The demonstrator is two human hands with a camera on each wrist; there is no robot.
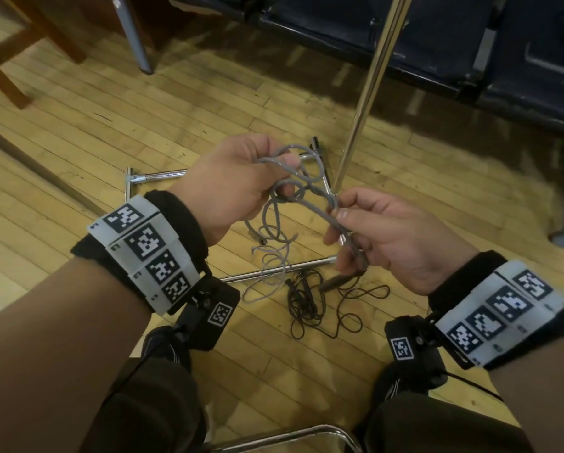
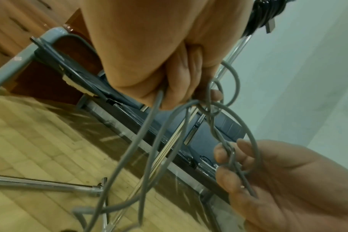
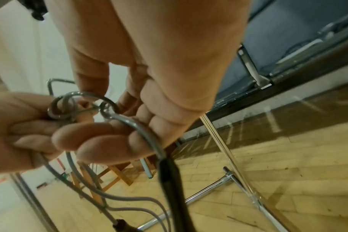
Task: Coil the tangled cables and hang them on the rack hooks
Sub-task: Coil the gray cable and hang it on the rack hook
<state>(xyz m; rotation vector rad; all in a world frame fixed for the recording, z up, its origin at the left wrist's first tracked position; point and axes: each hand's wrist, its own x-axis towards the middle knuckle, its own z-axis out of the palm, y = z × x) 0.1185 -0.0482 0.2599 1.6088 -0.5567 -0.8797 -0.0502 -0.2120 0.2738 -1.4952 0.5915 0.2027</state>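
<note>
A grey cable (image 1: 307, 194) is looped and knotted between both hands above the floor. My left hand (image 1: 238, 184) grips small loops of it between thumb and fingers; the grey cable (image 2: 236, 125) runs from that fist toward the other hand. My right hand (image 1: 382, 237) pinches the cable near its dark plug end (image 3: 169, 175), and the grey cable (image 3: 117, 113) crosses its curled fingers. The rest of the grey cable hangs down to the floor. A thin black cable (image 1: 310, 302) lies tangled on the floor below the hands.
The chrome rack pole (image 1: 369, 93) rises from a chrome base frame (image 1: 274, 273) on the wooden floor. Dark seats (image 1: 437, 44) stand behind it, wooden furniture (image 1: 19, 44) at far left. A black coil (image 2: 266, 12) hangs high on the rack. My knees and a chair rail (image 1: 274, 439) are below.
</note>
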